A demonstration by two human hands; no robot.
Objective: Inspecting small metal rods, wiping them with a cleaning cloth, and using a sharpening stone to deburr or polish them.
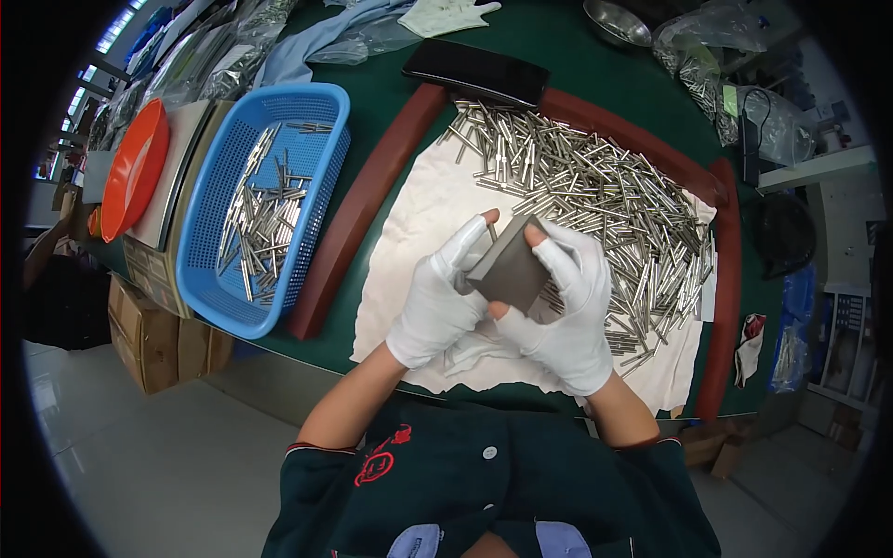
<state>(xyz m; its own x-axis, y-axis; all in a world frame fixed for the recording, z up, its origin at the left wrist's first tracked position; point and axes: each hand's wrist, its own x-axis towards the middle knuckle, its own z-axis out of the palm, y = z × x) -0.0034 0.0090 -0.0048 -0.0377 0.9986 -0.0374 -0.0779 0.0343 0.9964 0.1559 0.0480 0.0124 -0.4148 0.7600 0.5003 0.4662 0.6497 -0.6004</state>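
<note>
My right hand, in a white glove with bare fingertips, grips a dark grey rectangular block above the cloth. Close against the block's left side is my left hand, gloved the same way, its fingers curled. A thin metal piece seems to show by its bare fingertip, but what those fingers hold is largely hidden. Beyond and to the right of both hands, a large heap of short metal pins is spread over the white cloth.
A blue perforated basket with more pins stands left, beside an orange-red bowl. Dark red padded bars border the cloth. A black phone-like slab lies at the back; a metal bowl sits far right.
</note>
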